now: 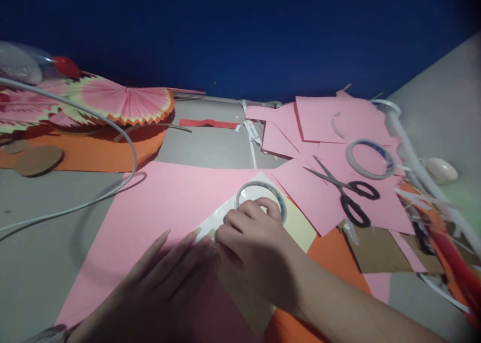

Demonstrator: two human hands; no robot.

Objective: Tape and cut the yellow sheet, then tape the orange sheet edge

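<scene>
At lower centre, the left hand (pixel 165 268) is resting fingers-spread, best steadying pink paper (pixel 165 197); the right hand (pixel 259 247) is resting curled, pinch unclear.

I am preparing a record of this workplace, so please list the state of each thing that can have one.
Scissors: blades open
Nearer tape roll: partly covered by right hand
Farther tape roll: lying flat
Pleated paper fan: spread open
Large pink sheet: flat, beneath left hand
Clear bottle: on its side, red cap on
</scene>
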